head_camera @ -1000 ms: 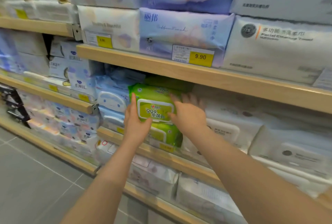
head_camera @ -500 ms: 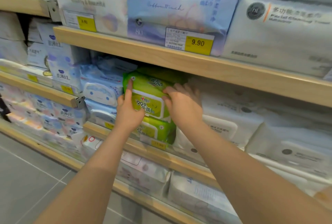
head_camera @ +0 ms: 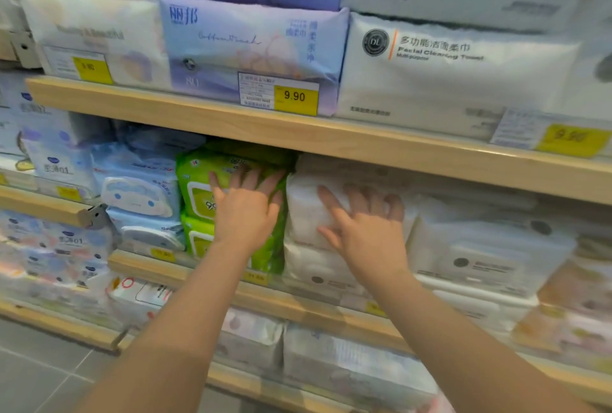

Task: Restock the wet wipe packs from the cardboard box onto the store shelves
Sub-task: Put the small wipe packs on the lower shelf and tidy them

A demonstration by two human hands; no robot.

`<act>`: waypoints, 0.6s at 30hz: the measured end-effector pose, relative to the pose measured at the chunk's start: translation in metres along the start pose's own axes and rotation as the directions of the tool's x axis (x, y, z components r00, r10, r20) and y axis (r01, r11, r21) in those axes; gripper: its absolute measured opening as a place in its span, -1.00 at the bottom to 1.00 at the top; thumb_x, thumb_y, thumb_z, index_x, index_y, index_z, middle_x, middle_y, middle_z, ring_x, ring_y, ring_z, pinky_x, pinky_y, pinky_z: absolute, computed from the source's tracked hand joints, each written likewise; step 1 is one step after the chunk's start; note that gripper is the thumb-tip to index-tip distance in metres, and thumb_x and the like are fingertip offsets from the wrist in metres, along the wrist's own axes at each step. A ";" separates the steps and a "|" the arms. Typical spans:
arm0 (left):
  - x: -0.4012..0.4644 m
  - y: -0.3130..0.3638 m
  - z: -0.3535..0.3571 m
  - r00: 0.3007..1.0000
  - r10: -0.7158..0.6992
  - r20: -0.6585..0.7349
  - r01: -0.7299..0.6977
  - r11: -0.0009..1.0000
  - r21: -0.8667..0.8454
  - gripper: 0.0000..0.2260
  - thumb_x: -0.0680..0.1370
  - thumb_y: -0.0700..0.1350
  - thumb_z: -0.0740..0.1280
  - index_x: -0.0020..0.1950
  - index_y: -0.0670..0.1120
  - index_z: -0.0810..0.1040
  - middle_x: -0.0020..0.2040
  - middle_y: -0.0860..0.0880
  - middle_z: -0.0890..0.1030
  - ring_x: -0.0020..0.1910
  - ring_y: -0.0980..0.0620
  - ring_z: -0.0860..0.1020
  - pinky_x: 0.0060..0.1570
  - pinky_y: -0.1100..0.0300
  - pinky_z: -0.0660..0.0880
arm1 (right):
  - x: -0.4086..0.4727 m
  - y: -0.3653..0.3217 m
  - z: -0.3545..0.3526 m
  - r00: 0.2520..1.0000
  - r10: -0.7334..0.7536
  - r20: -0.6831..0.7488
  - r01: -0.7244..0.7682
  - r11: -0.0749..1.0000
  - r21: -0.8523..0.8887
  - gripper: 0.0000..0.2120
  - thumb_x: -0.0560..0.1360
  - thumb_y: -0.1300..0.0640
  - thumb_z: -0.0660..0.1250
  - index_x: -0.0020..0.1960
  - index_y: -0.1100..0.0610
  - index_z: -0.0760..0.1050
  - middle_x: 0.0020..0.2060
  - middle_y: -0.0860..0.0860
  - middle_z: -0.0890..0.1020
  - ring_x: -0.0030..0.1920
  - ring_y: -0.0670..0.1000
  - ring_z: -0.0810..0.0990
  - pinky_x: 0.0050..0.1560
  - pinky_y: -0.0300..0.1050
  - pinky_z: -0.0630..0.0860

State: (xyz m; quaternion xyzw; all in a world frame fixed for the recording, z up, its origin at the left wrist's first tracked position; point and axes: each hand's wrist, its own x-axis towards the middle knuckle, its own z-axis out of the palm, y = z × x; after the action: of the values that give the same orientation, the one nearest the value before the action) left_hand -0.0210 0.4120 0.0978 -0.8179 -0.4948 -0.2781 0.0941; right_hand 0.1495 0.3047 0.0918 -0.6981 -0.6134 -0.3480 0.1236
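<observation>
The left hand (head_camera: 246, 210) lies flat with fingers spread on the top green wipe pack (head_camera: 202, 181), which sits on a second green pack (head_camera: 198, 240) on the middle shelf (head_camera: 298, 303). The right hand (head_camera: 364, 230) presses, fingers straight and spread, on a white pack (head_camera: 308, 214) just beside the green stack. Left of the green packs are blue packs (head_camera: 139, 194). The shelf above (head_camera: 298, 134) holds a purple pack (head_camera: 251, 48) with a yellow price tag (head_camera: 294, 99). The lower shelves look full, though blurred.
</observation>
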 end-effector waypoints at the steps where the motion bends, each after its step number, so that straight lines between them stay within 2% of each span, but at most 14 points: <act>1: -0.001 -0.001 0.003 1.000 -0.001 -0.026 0.001 1.000 -0.005 -0.49 0.50 0.12 -0.08 0.39 0.13 0.38 0.29 -0.09 0.49 0.38 -0.17 0.31 0.35 -0.37 -0.04 | 0.003 0.001 0.004 1.000 0.002 -0.017 -0.002 1.000 -0.019 -0.50 0.46 -0.24 0.07 0.33 -0.10 0.40 0.11 0.11 0.57 0.02 0.20 0.53 0.07 0.19 0.37; 6: -0.003 0.002 0.007 0.998 0.001 -0.067 -0.003 1.000 -0.029 -0.52 0.51 0.11 -0.03 0.35 0.08 0.43 0.26 -0.12 0.51 0.34 -0.20 0.34 0.34 -0.38 -0.03 | 0.013 0.004 0.014 1.000 -0.009 -0.026 0.007 0.997 -0.074 -0.49 0.44 -0.26 0.11 0.32 -0.11 0.42 0.04 0.10 0.59 -0.08 0.17 0.53 0.01 0.09 0.23; 8: -0.003 0.004 0.004 0.998 0.006 -0.060 -0.007 1.000 -0.018 -0.51 0.51 0.12 -0.05 0.36 0.08 0.42 0.28 -0.12 0.50 0.35 -0.20 0.33 0.34 -0.37 -0.03 | 0.013 0.005 0.008 1.000 0.018 0.024 -0.017 0.998 -0.061 -0.48 0.44 -0.26 0.07 0.33 -0.10 0.42 0.06 0.10 0.58 -0.06 0.17 0.52 0.02 0.09 0.21; 10: -0.003 0.010 -0.002 1.000 -0.021 -0.021 0.020 0.999 -0.044 -0.50 0.52 0.13 -0.07 0.38 0.07 0.39 0.33 -0.11 0.46 0.39 -0.18 0.28 0.34 -0.37 -0.05 | 0.010 0.004 -0.004 0.993 0.021 0.118 -0.019 1.000 -0.023 -0.49 0.48 -0.25 0.06 0.37 -0.11 0.36 0.13 0.10 0.55 0.02 0.17 0.49 0.06 0.10 0.18; 12: -0.007 0.024 -0.013 0.996 -0.088 0.013 0.089 0.990 -0.107 -0.55 0.57 0.09 -0.04 0.41 0.02 0.36 0.37 -0.09 0.41 0.40 -0.16 0.25 0.35 -0.37 -0.02 | 0.007 0.004 -0.017 0.982 -0.005 0.189 -0.015 0.994 0.104 -0.49 0.53 -0.23 0.08 0.44 -0.14 0.23 0.28 0.10 0.46 0.19 0.17 0.43 0.18 0.14 0.11; 14: -0.018 0.046 -0.020 0.996 -0.093 -0.012 0.090 0.979 -0.180 -0.58 0.61 0.06 -0.02 0.37 -0.08 0.38 0.37 -0.13 0.40 0.38 -0.18 0.28 0.36 -0.37 0.01 | -0.002 0.011 -0.029 0.986 -0.039 0.162 0.006 0.980 0.201 -0.50 0.54 -0.19 0.11 0.46 -0.13 0.21 0.33 0.08 0.42 0.27 0.13 0.42 0.31 0.18 0.13; 16: -0.035 0.075 -0.023 0.998 -0.029 -0.062 0.014 0.975 -0.222 -0.53 0.59 0.10 -0.06 0.30 -0.13 0.41 0.33 -0.18 0.41 0.35 -0.19 0.30 0.36 -0.36 0.02 | -0.025 0.026 -0.039 0.997 -0.044 0.067 0.031 0.983 0.181 -0.51 0.49 -0.14 0.13 0.39 -0.06 0.33 0.25 0.06 0.50 0.20 0.08 0.46 0.29 0.14 0.26; 18: -0.050 0.110 -0.021 0.994 0.074 -0.082 -0.092 0.968 -0.233 -0.50 0.57 0.13 -0.06 0.34 -0.13 0.37 0.31 -0.20 0.42 0.35 -0.19 0.29 0.38 -0.32 0.01 | -0.058 0.053 -0.042 0.999 -0.038 0.032 0.033 0.986 0.162 -0.49 0.47 -0.12 0.13 0.39 -0.02 0.33 0.25 0.08 0.48 0.23 0.08 0.38 0.30 0.16 0.19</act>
State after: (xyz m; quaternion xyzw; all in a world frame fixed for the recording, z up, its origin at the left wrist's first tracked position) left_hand 0.0482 0.3111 0.1008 -0.8326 -0.4198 -0.3605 0.0257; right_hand 0.1853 0.2229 0.0988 -0.6808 -0.6540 -0.2871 0.1625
